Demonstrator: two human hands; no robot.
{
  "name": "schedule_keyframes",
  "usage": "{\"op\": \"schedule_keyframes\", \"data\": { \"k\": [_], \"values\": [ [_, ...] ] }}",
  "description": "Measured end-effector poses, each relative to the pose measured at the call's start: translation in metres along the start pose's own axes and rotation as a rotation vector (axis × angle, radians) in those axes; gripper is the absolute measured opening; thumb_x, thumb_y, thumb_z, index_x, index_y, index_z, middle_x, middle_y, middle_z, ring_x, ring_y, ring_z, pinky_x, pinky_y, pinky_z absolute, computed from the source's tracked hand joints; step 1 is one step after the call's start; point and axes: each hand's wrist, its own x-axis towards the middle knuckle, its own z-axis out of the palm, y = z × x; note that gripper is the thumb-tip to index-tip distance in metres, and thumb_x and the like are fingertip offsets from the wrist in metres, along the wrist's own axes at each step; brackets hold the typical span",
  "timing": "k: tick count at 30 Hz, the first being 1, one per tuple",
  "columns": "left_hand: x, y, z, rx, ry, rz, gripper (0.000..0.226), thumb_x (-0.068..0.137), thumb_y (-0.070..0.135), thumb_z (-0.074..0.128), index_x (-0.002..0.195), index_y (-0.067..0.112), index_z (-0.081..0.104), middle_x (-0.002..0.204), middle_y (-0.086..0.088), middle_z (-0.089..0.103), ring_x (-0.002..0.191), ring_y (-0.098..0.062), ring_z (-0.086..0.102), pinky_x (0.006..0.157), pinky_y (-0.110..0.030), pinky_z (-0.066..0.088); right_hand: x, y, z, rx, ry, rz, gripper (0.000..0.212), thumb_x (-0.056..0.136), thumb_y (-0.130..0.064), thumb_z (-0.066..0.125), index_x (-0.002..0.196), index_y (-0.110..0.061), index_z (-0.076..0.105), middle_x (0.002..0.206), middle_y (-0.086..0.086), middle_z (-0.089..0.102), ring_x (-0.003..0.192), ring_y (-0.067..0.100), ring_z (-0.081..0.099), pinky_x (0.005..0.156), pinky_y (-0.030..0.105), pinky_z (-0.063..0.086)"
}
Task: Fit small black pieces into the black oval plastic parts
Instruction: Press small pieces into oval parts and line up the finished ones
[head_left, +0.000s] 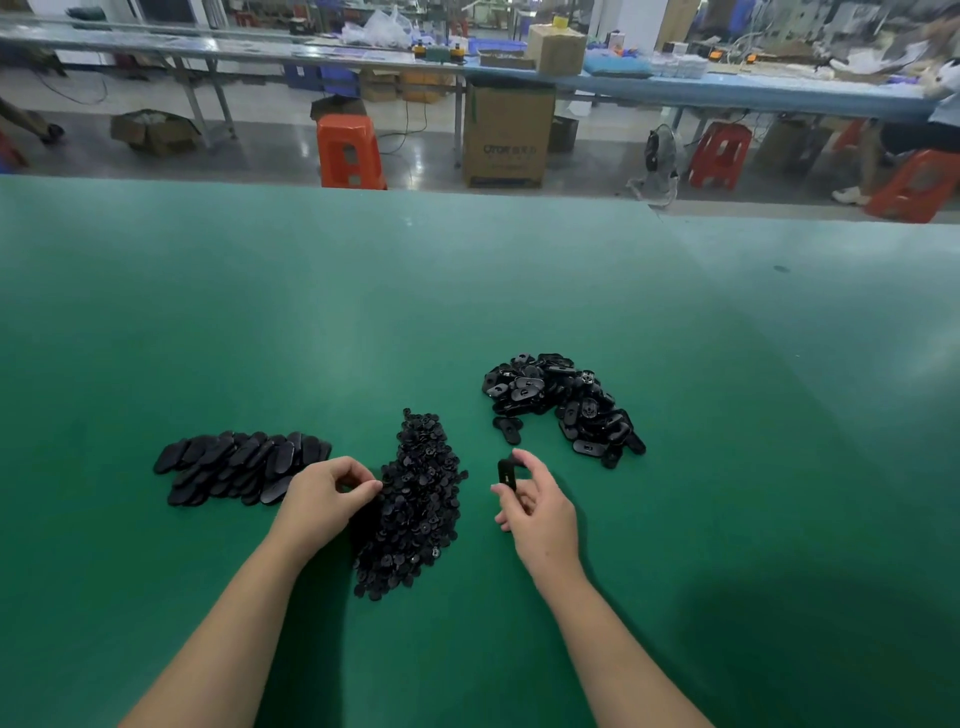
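Your right hand (540, 512) pinches one oval part (505, 473). Your left hand (324, 499) curls its fingertips at the small-piece pile (415, 499); whether they grasp one, I cannot tell. Box (506, 132) print is too blurred to read.

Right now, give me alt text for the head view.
The right hand pinches one black oval part above a green table, while the left hand picks at the middle heap of small black pieces. Stacked ovals lie left; a loose oval pile lies right.
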Motion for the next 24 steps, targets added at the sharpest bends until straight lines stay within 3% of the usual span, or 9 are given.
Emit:
{"op": "schedule_keyframes", "data": {
  "k": [3, 5, 8, 15, 18, 20, 24],
  "values": [
    [0.0, 0.001, -0.004, -0.005, -0.035, 0.002, 0.014, 0.085, 0.025, 0.079, 0.073, 0.028, 0.072, 0.072, 0.016, 0.072, 0.067, -0.001, 0.064, 0.063, -0.023, 0.048, -0.001, 0.001, 0.0, 0.001, -0.002, 0.014, 0.027, 0.097, -0.016, 0.068, 0.118, -0.033, 0.064, 0.083, -0.009, 0.072, 0.065, 0.005, 0.07, 0.065, 0.026, 0.061],
    [0.0, 0.002, -0.006, 0.012, -0.069, 0.004, 0.014, 0.085, 0.024, 0.08, 0.074, 0.029, 0.073, 0.072, 0.017, 0.072, 0.068, 0.001, 0.064, 0.064, -0.022, 0.046, -0.001, 0.001, -0.001, 0.002, 0.004, 0.01, 0.013, 0.098, -0.017, 0.066, 0.105, -0.028, 0.067, 0.079, -0.008, 0.072, 0.065, 0.006, 0.069, 0.064, 0.026, 0.061],
    [-0.001, 0.005, -0.007, 0.014, -0.075, 0.004, 0.014, 0.085, 0.023, 0.08, 0.076, 0.032, 0.075, 0.074, 0.018, 0.072, 0.072, -0.002, 0.065, 0.067, -0.02, 0.048, -0.002, 0.001, -0.001, -0.002, -0.001, -0.002, 0.018, 0.099, -0.019, 0.065, 0.093, -0.037, 0.064, 0.08, -0.009, 0.073, 0.065, 0.007, 0.069, 0.063, 0.029, 0.061],
    [-0.006, 0.014, -0.001, -0.005, -0.035, 0.007, 0.013, 0.086, 0.023, 0.079, 0.082, 0.035, 0.077, 0.074, 0.019, 0.072, 0.072, 0.004, 0.063, 0.064, -0.015, 0.042, -0.001, 0.001, -0.002, -0.037, 0.009, -0.027, 0.01, 0.1, -0.026, 0.064, 0.091, -0.03, 0.069, 0.078, -0.003, 0.07, 0.066, 0.009, 0.067, 0.065, 0.036, 0.061],
    [-0.006, 0.017, 0.001, -0.062, -0.019, -0.002, 0.016, 0.087, 0.021, 0.078, 0.082, 0.036, 0.076, 0.077, 0.019, 0.073, 0.078, 0.005, 0.065, 0.068, -0.012, 0.042, 0.001, 0.003, -0.002, -0.094, 0.016, -0.053, 0.006, 0.098, -0.025, 0.067, 0.098, -0.022, 0.072, 0.084, -0.009, 0.064, 0.073, 0.013, 0.064, 0.07, 0.036, 0.059],
    [-0.005, 0.018, 0.001, -0.143, -0.005, -0.011, 0.017, 0.087, 0.019, 0.078, 0.082, 0.035, 0.077, 0.077, 0.02, 0.074, 0.081, 0.003, 0.067, 0.072, -0.014, 0.045, 0.002, 0.002, -0.002, -0.08, 0.013, -0.026, 0.014, 0.098, -0.023, 0.067, 0.111, -0.021, 0.072, 0.09, -0.008, 0.067, 0.08, 0.013, 0.066, 0.073, 0.037, 0.061],
    [-0.005, 0.019, 0.002, -0.227, -0.032, -0.039, 0.018, 0.088, 0.015, 0.076, 0.086, 0.032, 0.079, 0.084, 0.016, 0.076, 0.091, -0.001, 0.067, 0.084, -0.022, 0.048, 0.002, 0.001, -0.002, -0.029, 0.001, -0.017, 0.04, 0.099, -0.02, 0.065, 0.133, -0.036, 0.054, 0.087, -0.002, 0.064, 0.074, 0.01, 0.062, 0.063, 0.026, 0.06]
  ]
}}
